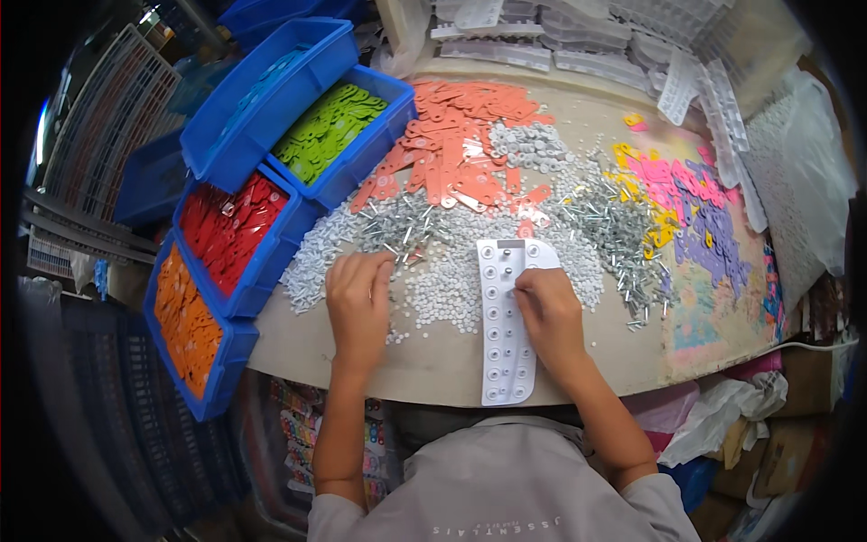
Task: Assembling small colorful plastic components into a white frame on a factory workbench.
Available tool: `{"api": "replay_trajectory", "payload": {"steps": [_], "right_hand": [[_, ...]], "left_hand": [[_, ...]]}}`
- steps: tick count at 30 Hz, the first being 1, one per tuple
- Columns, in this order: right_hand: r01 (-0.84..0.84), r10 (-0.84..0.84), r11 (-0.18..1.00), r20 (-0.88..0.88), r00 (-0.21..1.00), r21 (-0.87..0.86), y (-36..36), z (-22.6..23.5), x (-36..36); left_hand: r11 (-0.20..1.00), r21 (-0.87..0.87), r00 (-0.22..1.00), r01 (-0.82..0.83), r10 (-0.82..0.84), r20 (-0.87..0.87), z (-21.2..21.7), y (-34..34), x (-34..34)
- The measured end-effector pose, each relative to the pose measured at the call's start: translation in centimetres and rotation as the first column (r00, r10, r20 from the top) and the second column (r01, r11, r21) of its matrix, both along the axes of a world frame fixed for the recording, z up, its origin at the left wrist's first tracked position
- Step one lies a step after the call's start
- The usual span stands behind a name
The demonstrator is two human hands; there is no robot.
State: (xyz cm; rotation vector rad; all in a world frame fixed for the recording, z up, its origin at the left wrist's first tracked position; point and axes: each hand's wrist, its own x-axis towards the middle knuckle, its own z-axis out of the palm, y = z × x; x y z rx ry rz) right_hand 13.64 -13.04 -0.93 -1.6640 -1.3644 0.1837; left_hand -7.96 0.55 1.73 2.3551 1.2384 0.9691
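Observation:
A long white plastic strip [493, 343] with rows of round sockets lies upright in front of me at the table's near edge. Small metal pins stand in several of its sockets. My right hand [551, 312] is over the strip's right side, its thumb and fingers pinched together; whatever they hold is too small to see. At the near edge of a heap of silver metal pins [397, 221] rests my left hand [358, 294], fingers curled together, their contents hidden. Small white round plastic pieces [442, 300] are spread between the hands.
Blue bins on the left hold red [237, 226], orange [185, 321] and green [330, 131] flat tags. Coral tags [447, 135] pile up at the back. More pins [619, 230], pink tags [673, 181] and purple tags [713, 239] lie right. White plastic strips [587, 41] stack behind.

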Motion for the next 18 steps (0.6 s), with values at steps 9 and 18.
{"api": "replay_trajectory", "payload": {"steps": [9, 18], "right_hand": [[-0.073, 0.077, 0.997, 0.136, 0.988, -0.033, -0.2, 0.4, 0.6], [-0.087, 0.105, 0.992, 0.22, 0.97, -0.093, -2.1, 1.3, 1.9]], "left_hand": [[0.998, -0.065, 0.977, 0.02, -0.033, -0.21, -2.2, -0.5, -3.6], [0.992, -0.086, 0.956, 0.098, -0.118, -0.27, -2.5, -0.8, -2.7]]}}
